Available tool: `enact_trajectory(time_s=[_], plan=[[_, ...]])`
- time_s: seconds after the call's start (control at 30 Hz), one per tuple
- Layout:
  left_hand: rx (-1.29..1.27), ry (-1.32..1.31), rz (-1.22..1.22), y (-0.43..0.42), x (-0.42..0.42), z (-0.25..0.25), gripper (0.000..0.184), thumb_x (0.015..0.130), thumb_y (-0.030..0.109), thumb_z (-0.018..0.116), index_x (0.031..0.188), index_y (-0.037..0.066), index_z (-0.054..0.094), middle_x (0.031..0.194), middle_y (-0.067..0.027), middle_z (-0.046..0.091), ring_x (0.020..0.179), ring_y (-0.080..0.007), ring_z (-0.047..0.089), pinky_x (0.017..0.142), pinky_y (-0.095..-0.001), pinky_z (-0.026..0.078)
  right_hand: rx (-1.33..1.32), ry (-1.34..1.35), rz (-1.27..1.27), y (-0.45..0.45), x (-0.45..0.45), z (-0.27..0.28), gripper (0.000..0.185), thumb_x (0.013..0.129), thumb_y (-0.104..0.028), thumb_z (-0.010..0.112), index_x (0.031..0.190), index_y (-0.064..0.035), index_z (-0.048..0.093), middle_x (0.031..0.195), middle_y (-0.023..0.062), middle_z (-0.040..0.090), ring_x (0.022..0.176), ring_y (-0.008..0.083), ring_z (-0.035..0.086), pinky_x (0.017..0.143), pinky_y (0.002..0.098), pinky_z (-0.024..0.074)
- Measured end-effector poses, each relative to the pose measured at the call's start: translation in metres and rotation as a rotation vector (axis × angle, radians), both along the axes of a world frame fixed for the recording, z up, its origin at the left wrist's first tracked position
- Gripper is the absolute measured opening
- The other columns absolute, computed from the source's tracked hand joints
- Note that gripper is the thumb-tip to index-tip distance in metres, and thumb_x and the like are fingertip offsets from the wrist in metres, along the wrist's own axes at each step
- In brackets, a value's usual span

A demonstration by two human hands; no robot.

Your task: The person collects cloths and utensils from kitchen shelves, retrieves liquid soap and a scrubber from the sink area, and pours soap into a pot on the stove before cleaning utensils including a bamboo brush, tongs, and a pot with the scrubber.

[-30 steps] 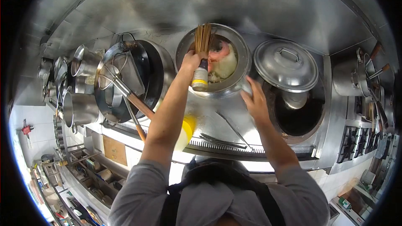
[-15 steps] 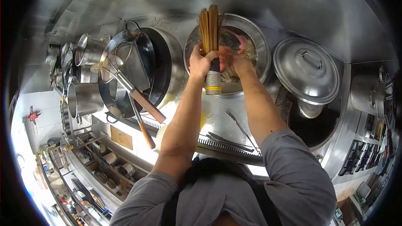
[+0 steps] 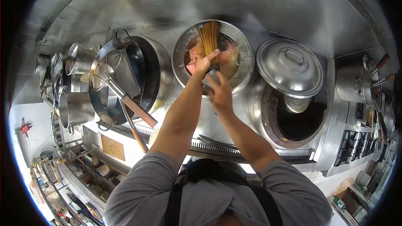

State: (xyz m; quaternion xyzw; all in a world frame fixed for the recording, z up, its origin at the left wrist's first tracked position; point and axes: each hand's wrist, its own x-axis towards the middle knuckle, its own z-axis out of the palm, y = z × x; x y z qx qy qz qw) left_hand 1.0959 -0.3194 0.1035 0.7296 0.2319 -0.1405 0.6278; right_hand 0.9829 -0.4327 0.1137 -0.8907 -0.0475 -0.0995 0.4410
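Note:
My left hand (image 3: 204, 62) is wrapped round a bundle of thin wooden sticks (image 3: 209, 35), a bamboo brush with a dark, bound handle. The brush is over a round steel bowl (image 3: 247, 60) holding liquid and pink and pale pieces (image 3: 228, 52) that look like meat. Just below my left hand, my right hand (image 3: 218, 90) is at the lower part of the brush handle, with its fingers curved; blur hides whether they grip it.
Left of the bowl are a dark wok (image 3: 138, 62), a strainer (image 3: 100, 77) with a wooden handle and steel pots (image 3: 77, 109). To the right, a domed lid (image 3: 289, 73) leans over a round dark opening (image 3: 301, 121). Tongs (image 3: 217, 143) lie near the front edge.
My right hand went into the bowl among the pieces and has now come back out to the brush handle. My left hand has kept hold of the brush.

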Motion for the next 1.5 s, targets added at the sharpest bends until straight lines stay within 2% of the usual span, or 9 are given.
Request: enact_trajectory(time_s=[0.07,0.13,0.2,0.47,0.63,0.77,1.2,1.4,1.5], plan=[[0.009,-0.033,0.019,-0.011,-0.012,0.022,0.059,0.077,0.045,0.071,0.113,0.000,0.062,0.101,-0.0114,0.066,0.093,-0.0208,0.061,0.083,-0.0341,0.048,0.023,-0.202,0.103,-0.003,-0.011,0.008,0.047,0.078,-0.008,0.068,0.124,-0.0114,0.058,0.131,0.0241,0.048,0.110,0.0411,0.054,0.094,0.0441,0.0443],[-0.771,0.029,0.155,-0.013,-0.018,0.037,0.043,0.083,0.043,0.066,0.103,0.004,0.064,0.091,-0.0094,0.066,0.086,-0.0193,0.062,0.075,-0.0347,0.052,0.087,-0.251,-0.064,-0.003,0.014,0.009,0.036,0.085,-0.016,0.061,0.121,-0.0095,0.060,0.126,0.0265,0.050,0.105,0.0415,0.056,0.086,0.0462,0.0476],[-0.696,-0.061,0.163,-0.010,-0.030,0.057,0.036,0.087,0.040,0.062,0.101,0.006,0.060,0.087,-0.0090,0.065,0.074,-0.0187,0.062,0.065,-0.0340,0.053,0.513,0.372,-0.213,-0.017,0.032,0.037,0.034,0.090,-0.020,0.058,0.122,-0.0101,0.059,0.123,0.0251,0.053,0.111,0.0401,0.053,0.088,0.0421,0.0464],[-1.180,-0.345,0.261,-0.014,-0.040,0.109,0.051,0.083,0.051,0.062,0.103,0.005,0.060,0.083,-0.0080,0.061,0.064,-0.0194,0.057,0.058,-0.0303,0.050,1.635,0.692,0.121,-0.023,-0.063,0.105,0.041,0.098,-0.030,0.051,0.130,-0.0046,0.047,0.106,0.0094,0.063,0.085,0.0198,0.064,0.075,0.0343,0.0514],[-1.079,-0.324,0.365,-0.050,-0.075,0.127,0.038,0.082,0.036,0.065,0.102,0.005,0.058,0.092,-0.0066,0.060,0.083,-0.0225,0.059,0.082,-0.0402,0.050,1.175,-0.163,-0.507,-0.020,-0.033,0.104,0.036,0.098,-0.029,0.052,0.120,-0.0002,0.053,0.093,0.0094,0.064,0.075,0.0210,0.061,0.069,0.0315,0.0486],[-1.178,-0.051,0.220,-0.043,-0.082,0.098,0.025,0.084,0.028,0.062,0.093,0.006,0.055,0.080,-0.0087,0.060,0.067,-0.0239,0.060,0.066,-0.0421,0.054,0.534,-0.161,-0.156,-0.054,-0.059,0.088,0.018,0.092,-0.014,0.058,0.098,0.0025,0.064,0.090,0.0120,0.064,0.079,0.0199,0.058,0.072,0.0326,0.0453],[-0.456,-0.280,-0.018,-0.046,-0.197,0.099,0.044,0.092,0.039,0.059,0.121,0.006,0.055,0.094,-0.0021,0.061,0.085,-0.0124,0.057,0.074,-0.0258,0.046,0.681,0.134,-0.172,-0.027,0.028,0.085,0.057,0.094,-0.046,0.052,0.129,-0.0014,0.050,0.121,0.0194,0.059,0.110,0.0292,0.057,0.094,0.0371,0.0425],[-1.156,0.113,-0.195,-0.014,-0.209,0.083,0.051,0.091,0.033,0.060,0.132,0.004,0.046,0.098,-0.0075,0.062,0.089,-0.0171,0.060,0.078,-0.0285,0.048,1.071,0.117,0.029,-0.028,0.040,0.122,0.055,0.076,-0.026,0.076,0.119,0.0003,0.056,0.106,0.0116,0.065,0.097,0.0205,0.061,0.088,0.0329,0.0452],[-0.330,-0.447,-0.101,-0.032,-0.191,0.068,0.072,0.083,0.028,0.068,0.140,0.001,0.033,0.091,-0.0142,0.066,0.075,-0.0264,0.065,0.074,-0.0393,0.052,0.788,-0.072,-0.124,-0.024,0.040,0.116,0.052,0.076,-0.030,0.075,0.114,0.0009,0.057,0.102,0.0137,0.066,0.093,0.0261,0.062,0.086,0.0350,0.0462]])
